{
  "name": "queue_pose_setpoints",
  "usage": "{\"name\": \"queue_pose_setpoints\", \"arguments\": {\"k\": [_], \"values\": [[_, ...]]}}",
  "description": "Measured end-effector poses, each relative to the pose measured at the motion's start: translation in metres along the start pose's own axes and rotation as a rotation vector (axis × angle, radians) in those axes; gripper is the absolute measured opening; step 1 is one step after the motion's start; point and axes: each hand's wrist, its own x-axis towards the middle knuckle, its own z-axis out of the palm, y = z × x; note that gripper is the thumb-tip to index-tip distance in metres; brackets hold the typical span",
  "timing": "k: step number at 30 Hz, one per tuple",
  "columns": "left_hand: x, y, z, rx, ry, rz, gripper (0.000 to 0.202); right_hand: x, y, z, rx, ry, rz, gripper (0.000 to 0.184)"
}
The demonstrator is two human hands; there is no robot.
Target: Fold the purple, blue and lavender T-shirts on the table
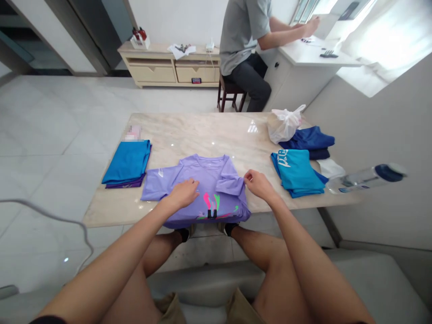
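A lilac T-shirt (202,180) is laid at the near edge of the marble surface (216,130), one sleeve folded in. It is pressed by the open left hand (182,193), and its folded edge is pinched by the right hand (259,184). Folded blue shirts (127,163) are stacked to the left, a teal shirt (297,173) to the right, and a seated person (243,49) is seen at a white counter (313,56) beyond, across the tiled room

Left hand (184,194) flat on lilac T-shirt (202,180); right hand (259,185) at its folded sleeve (231,184). Shirt overhangs near edge of marble counter (202,130). Folded blue shirts (127,163) sit left of it, teal shirt (297,173) right, water bottle (364,178) just beyond.
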Motion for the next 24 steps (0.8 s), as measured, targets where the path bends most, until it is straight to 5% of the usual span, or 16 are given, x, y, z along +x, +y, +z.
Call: {"name": "queue_pose_setpoints", "arguments": {"k": [4, 7, 13, 19, 24], "values": [[0.002, 0.016, 0.000, 0.051, -0.056, 0.014, 0.053, -0.002, 0.067, -0.013, 0.059, 0.210, 0.369, 0.020], [0.003, 0.015, 0.004, 0.074, -0.123, -0.014, 0.059, -0.008, 0.093, -0.010, 0.088, 0.220, 0.383, 0.027], [0.002, 0.010, 0.005, 0.107, -0.171, -0.003, 0.064, 0.004, 0.081, 0.009, 0.032, 0.218, 0.193, 0.057], [-0.006, -0.005, 0.001, 0.109, -0.163, -0.027, 0.055, 0.007, 0.070, 0.001, -0.101, 0.134, 0.212, 0.022], [-0.010, -0.016, 0.008, 0.090, -0.127, 0.000, 0.052, 0.006, 0.075, -0.018, -0.025, 0.560, 0.296, 0.040]]}}
